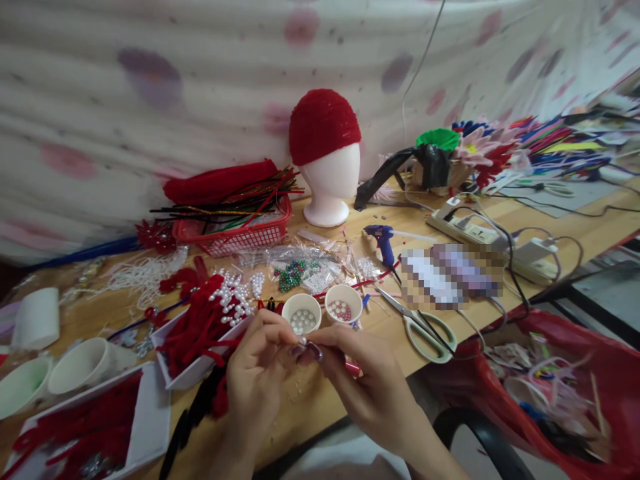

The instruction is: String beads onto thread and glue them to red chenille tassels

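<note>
My left hand (pixel 263 360) and my right hand (pixel 367 370) meet at the fingertips over the table's front edge. Both are closed in a pinch around something small, with a shiny whitish bit showing between them; the fingers hide most of it. Just beyond the fingertips stand two paper cups, a left cup (pixel 310 305) of white pearl beads (pixel 303 321) and a right cup (pixel 353 295) with pink and white beads (pixel 340 310). A white box (pixel 183 380) of red fuzzy stems (pixel 187 340) and loose pearl beads (pixel 231 298) lies left of my left hand.
Green-handled scissors (pixel 427 337) lie right of my right hand, with a blue glue gun (pixel 383 243) behind. A foam head (pixel 333 183) wears a red cap (pixel 325 127). Further right are a power strip (pixel 467 227) and a red-lined bin (pixel 495 393). A red basket (pixel 240 237) stands back left.
</note>
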`<act>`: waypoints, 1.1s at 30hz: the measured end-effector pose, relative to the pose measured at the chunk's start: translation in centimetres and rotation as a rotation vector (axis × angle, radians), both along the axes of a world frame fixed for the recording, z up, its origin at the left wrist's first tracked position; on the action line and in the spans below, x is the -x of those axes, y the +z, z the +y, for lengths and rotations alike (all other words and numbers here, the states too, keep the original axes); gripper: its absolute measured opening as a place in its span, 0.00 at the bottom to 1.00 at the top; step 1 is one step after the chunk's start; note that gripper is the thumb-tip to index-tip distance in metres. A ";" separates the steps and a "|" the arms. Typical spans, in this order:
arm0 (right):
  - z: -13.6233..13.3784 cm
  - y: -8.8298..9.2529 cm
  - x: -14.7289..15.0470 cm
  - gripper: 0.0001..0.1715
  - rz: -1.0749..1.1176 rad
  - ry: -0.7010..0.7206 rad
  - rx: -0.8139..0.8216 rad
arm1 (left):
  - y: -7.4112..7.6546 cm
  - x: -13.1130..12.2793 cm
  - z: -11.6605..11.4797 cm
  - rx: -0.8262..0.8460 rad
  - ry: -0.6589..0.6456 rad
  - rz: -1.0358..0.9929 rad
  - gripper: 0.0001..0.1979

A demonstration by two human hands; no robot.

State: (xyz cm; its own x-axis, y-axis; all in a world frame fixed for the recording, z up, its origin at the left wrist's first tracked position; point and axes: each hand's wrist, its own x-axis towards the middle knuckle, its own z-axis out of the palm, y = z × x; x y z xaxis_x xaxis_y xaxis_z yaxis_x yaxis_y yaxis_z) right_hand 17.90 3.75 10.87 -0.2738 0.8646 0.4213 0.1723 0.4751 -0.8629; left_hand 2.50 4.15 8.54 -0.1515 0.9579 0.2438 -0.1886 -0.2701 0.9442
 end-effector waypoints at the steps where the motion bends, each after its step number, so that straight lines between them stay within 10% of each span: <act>1: -0.1 0.0 0.0 0.14 0.003 0.002 0.005 | 0.0 -0.1 -0.1 0.024 -0.002 -0.017 0.10; 21: 0.2 -0.1 0.1 0.05 0.085 0.095 0.140 | 1.0 0.7 0.2 -0.028 -0.045 0.076 0.16; 33: 2.0 -2.7 0.8 0.19 0.525 0.419 0.650 | 1.7 -0.5 2.9 0.013 0.120 -0.204 0.16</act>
